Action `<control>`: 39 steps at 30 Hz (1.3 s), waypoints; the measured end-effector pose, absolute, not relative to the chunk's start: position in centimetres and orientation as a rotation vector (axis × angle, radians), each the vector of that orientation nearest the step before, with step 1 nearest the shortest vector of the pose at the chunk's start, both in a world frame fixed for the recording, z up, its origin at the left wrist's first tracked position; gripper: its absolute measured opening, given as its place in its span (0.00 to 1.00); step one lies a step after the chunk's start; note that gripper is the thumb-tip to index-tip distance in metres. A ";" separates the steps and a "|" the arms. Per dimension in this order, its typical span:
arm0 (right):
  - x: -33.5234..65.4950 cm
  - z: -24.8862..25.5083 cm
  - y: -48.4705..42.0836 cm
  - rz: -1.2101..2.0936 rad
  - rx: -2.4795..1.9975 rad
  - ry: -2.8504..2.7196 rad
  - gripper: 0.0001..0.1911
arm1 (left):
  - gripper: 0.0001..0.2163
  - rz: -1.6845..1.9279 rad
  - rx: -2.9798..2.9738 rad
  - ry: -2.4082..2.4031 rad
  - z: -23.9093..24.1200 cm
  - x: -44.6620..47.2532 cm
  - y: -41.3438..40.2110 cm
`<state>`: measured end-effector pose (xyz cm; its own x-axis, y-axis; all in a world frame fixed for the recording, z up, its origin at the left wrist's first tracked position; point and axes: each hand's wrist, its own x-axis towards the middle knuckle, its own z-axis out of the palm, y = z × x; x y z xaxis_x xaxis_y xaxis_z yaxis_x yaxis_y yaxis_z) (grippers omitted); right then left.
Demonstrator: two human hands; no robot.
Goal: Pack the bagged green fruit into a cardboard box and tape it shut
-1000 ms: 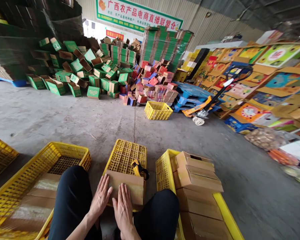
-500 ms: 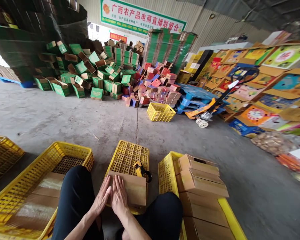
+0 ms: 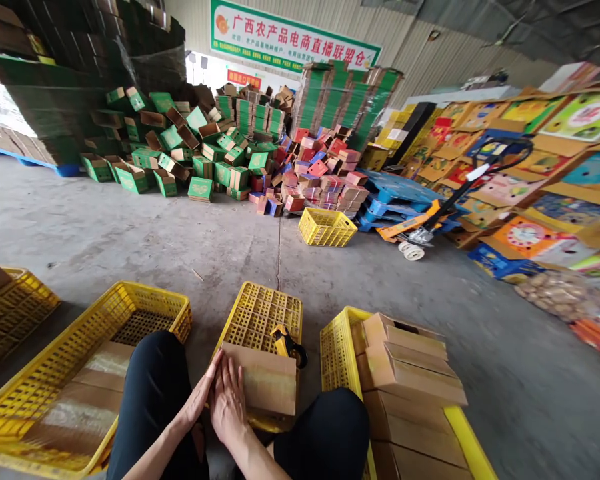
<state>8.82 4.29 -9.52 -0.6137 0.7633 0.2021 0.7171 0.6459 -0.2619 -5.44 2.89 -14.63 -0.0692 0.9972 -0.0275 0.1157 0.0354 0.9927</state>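
Observation:
A brown cardboard box point(image 3: 271, 380) with a strip of clear tape along it lies on an upturned yellow plastic crate point(image 3: 267, 308) between my knees. My right hand point(image 3: 228, 401) rests flat at the box's left end, fingers stretched out over its top edge. Close beside it, my left hand point(image 3: 200, 395) reaches along the same end with straight fingers; its fingertips meet the box's far left corner. Neither hand grips anything. Just behind the box, a yellow and black tape dispenser point(image 3: 286, 341) sits on the crate.
Right of me, a yellow crate point(image 3: 337, 353) holds several cardboard boxes point(image 3: 415, 427). At left, another yellow crate point(image 3: 175, 310) contains taped boxes point(image 3: 77, 413). Farther off are a yellow crate point(image 3: 327, 227), a pallet jack point(image 3: 415, 230), blue pallets point(image 3: 395, 190) and piled green cartons point(image 3: 200, 189).
My right hand has slid left from the box's top toward its left end. My left hand has shifted slightly, now nearly upright against that end. The camera view has turned a little left.

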 end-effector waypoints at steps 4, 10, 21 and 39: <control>9.9 -9.1 2.8 0.243 -1.158 -2.594 0.40 | 0.33 1.165 1.201 1.331 -14.2 -5.4 3.0; 11.9 -9.6 1.6 0.231 -1.144 -2.538 0.35 | 0.35 1.118 1.199 1.330 -13.2 -5.3 3.0; 20.8 -10.9 3.0 -0.118 -1.457 -2.354 0.29 | 0.29 1.038 1.440 1.623 -14.8 -4.6 2.9; 23.6 -12.1 5.6 -0.285 -1.587 -2.210 0.29 | 0.29 0.671 2.590 2.006 -11.7 4.2 3.1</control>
